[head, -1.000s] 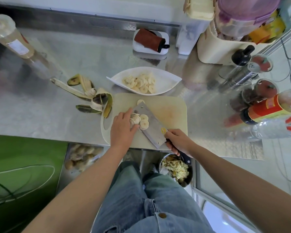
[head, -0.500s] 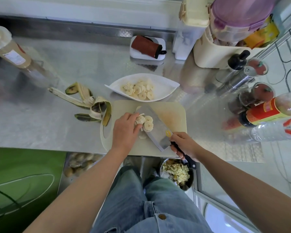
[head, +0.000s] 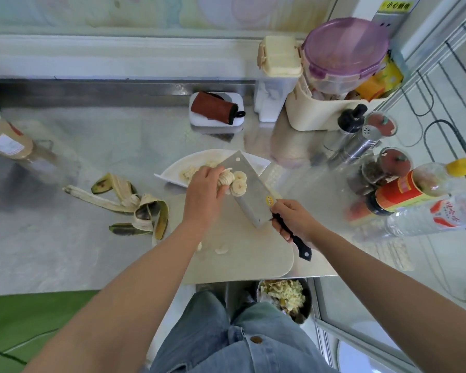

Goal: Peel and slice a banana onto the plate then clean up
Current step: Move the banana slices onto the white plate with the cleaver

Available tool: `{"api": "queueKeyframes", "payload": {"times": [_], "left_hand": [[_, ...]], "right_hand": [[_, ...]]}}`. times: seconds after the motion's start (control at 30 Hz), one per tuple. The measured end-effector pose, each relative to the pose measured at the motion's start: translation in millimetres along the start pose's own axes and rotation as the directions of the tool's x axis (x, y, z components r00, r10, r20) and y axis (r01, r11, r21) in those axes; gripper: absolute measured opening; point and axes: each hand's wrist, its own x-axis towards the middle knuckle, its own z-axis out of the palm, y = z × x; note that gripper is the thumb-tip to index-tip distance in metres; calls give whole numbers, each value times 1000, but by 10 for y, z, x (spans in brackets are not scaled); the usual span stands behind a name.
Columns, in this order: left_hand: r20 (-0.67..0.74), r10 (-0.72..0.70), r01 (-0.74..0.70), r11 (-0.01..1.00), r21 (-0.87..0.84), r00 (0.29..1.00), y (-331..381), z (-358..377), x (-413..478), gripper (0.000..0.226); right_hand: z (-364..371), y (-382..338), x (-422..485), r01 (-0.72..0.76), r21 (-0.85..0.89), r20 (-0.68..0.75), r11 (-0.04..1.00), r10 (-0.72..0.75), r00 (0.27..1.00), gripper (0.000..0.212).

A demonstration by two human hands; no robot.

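Note:
My right hand (head: 291,218) grips the black handle of a cleaver (head: 249,189), whose flat blade is raised over the white plate (head: 172,170). Several banana slices (head: 238,183) lie on the blade. My left hand (head: 203,189) presses against those slices from the left, fingers curled on them. More slices (head: 187,172) lie on the plate, partly hidden by my hand. Two or three stray slices (head: 221,249) remain on the beige cutting board (head: 253,254). The banana peel (head: 135,208) lies on the steel counter to the board's left.
Bottles and spice jars (head: 404,189) crowd the counter's right side. A cream basket with a purple-lidded tub (head: 342,55) stands at the back right, a brown cloth on a white dish (head: 215,109) at the back. A bottle (head: 6,141) stands far left. A bowl of scraps (head: 283,297) sits below the counter edge.
The cleaver, loaded with slices, has been lifted off the board and carried away from me to over the plate. My left hand went along, steadying the slices.

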Motion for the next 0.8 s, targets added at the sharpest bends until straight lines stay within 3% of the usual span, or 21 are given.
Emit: {"api": "queueKeyframes", "payload": {"times": [0.2,0.3,0.43,0.53,0.7,0.8], "left_hand": [[196,-12,15,1000,-9,980,-12,114,436,56],[221,19,-26,999,28,975,-27,164,535,49],[122,89,-109,980,168,988,-18,175,605,28],[43,94,-102,953,284,995,-54,158,635,24],[-17,46,-40,963,268,999,-49,92,642,14],[4,199,-196,960,198,980,-2,127,672,29]], "right_hand": [[-13,-166,232,-7,15,-124,1000,9,992,28],[-26,-200,297,-6,-54,-168,999,-3,986,26],[-65,-222,343,6,-111,-236,994,-32,971,25],[-95,-214,352,1,-111,-254,994,-29,967,23],[-122,-204,334,-8,-112,-238,994,-19,971,21],[-112,-214,327,0,-100,-226,995,-22,974,22]]}}
